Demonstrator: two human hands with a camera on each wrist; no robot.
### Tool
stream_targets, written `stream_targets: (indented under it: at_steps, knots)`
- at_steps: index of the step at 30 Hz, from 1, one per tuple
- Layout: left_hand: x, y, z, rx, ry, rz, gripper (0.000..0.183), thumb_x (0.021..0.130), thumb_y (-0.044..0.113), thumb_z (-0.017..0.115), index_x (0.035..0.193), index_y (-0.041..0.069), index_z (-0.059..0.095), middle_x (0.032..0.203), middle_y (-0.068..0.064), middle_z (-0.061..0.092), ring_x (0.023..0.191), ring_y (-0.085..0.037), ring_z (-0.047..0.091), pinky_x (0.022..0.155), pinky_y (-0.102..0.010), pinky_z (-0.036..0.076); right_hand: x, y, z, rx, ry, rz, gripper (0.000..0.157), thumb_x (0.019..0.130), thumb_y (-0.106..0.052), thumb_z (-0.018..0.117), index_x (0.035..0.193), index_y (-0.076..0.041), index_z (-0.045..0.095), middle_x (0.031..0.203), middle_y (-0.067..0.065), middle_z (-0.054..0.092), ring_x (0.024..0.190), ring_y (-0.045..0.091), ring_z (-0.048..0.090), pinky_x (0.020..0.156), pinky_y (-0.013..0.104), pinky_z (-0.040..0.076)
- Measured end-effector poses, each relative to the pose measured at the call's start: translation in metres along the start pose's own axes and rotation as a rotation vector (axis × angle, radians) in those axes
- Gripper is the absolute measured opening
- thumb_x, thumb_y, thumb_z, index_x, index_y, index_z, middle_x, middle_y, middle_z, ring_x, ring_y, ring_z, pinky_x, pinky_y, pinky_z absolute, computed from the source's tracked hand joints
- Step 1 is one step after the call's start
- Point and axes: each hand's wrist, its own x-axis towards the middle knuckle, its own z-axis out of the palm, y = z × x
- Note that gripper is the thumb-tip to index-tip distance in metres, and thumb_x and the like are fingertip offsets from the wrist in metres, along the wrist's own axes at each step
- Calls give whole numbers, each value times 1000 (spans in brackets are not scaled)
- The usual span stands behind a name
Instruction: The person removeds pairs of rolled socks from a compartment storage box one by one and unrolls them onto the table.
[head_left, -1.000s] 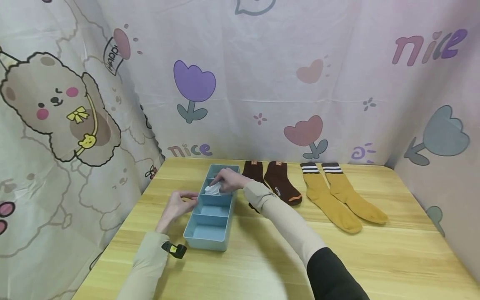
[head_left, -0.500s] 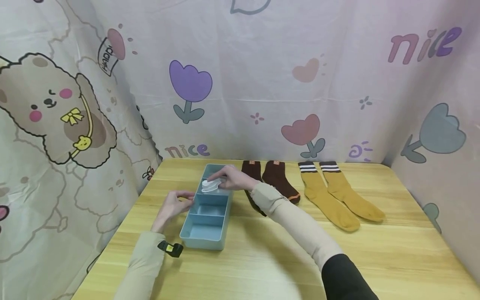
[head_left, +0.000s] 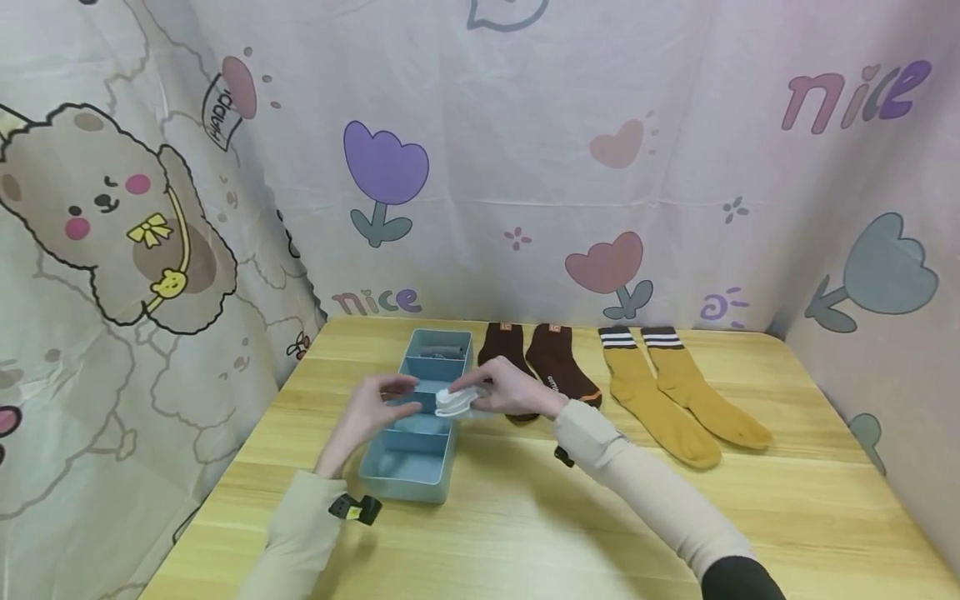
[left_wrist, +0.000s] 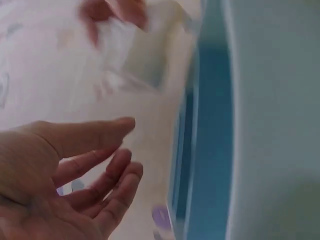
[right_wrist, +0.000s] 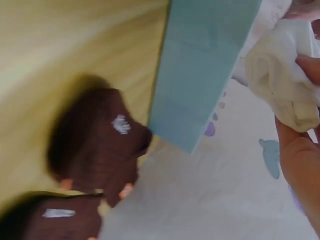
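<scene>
My right hand (head_left: pixel 513 387) pinches a folded bundle of white socks (head_left: pixel 453 403) just above the blue divided box (head_left: pixel 405 490). In the right wrist view the roll of white fabric (right_wrist: pixel 280 75) shows between thumb and fingers. My left hand (head_left: pixel 369 413) hovers over the box's left side, fingers spread and loosely bent, holding nothing. Its fingertips point toward the white bundle. In the left wrist view the same hand (left_wrist: pixel 65 175) has a gap between thumb and fingers, beside the box wall (left_wrist: pixel 280 125). A folded grey cloth item (head_left: pixel 441 352) lies in the farthest compartment.
A pair of dark brown socks (head_left: pixel 558 362) lies right of the box, partly behind my right hand. Farther right, two mustard socks (head_left: pixel 663 408) with striped cuffs lie flat on the wooden table (head_left: pixel 795 517). A printed curtain (head_left: pixel 480 167) hangs behind the table.
My right hand has lifted the white socks out of the second compartment from the back and brought them nearer and rightward. My left hand has left the box's side and risen over it.
</scene>
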Motion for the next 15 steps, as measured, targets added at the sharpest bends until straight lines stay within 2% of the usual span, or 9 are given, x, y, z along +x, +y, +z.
stream_targets:
  at_steps: [4, 6, 9, 11, 15]
  knots:
    - [-7, 22, 20, -81, -98, 105, 40, 81, 6, 81, 117, -7, 67, 114, -25, 71, 104, -39, 69, 94, -49, 57, -31, 8, 5, 66, 10, 45, 30, 82, -4, 76, 111, -11, 77, 101, 3, 78, 82, 2, 57, 77, 17, 47]
    - [-11, 31, 31, -84, -144, 152, 40, 81, 6, 81, 117, -6, 67, 113, -23, 71, 102, -35, 69, 92, -44, 58, -47, 13, 7, 114, 6, 62, 29, 81, -3, 76, 109, -11, 76, 100, 2, 76, 83, 2, 58, 79, 18, 49]
    - [-15, 42, 48, -78, -205, 208, 39, 82, 1, 77, 119, -8, 65, 113, -24, 70, 103, -36, 69, 93, -43, 58, -70, 17, 7, 158, 3, 98, 27, 79, -3, 76, 105, -10, 72, 98, 2, 74, 87, 2, 59, 81, 22, 51]
    - [-18, 47, 59, -69, -241, 223, 39, 84, -3, 74, 121, -7, 63, 117, -24, 68, 108, -37, 68, 96, -43, 57, -83, 19, 7, 161, 2, 120, 27, 78, -3, 76, 102, -10, 69, 98, 2, 73, 89, 3, 62, 83, 25, 52]
    - [-23, 55, 80, -72, -307, 211, 43, 85, -8, 68, 127, -7, 59, 127, -23, 64, 119, -40, 62, 102, -50, 52, -104, 21, 6, 167, -17, 185, 27, 77, -6, 78, 100, -12, 66, 99, 1, 72, 92, 5, 64, 85, 26, 53]
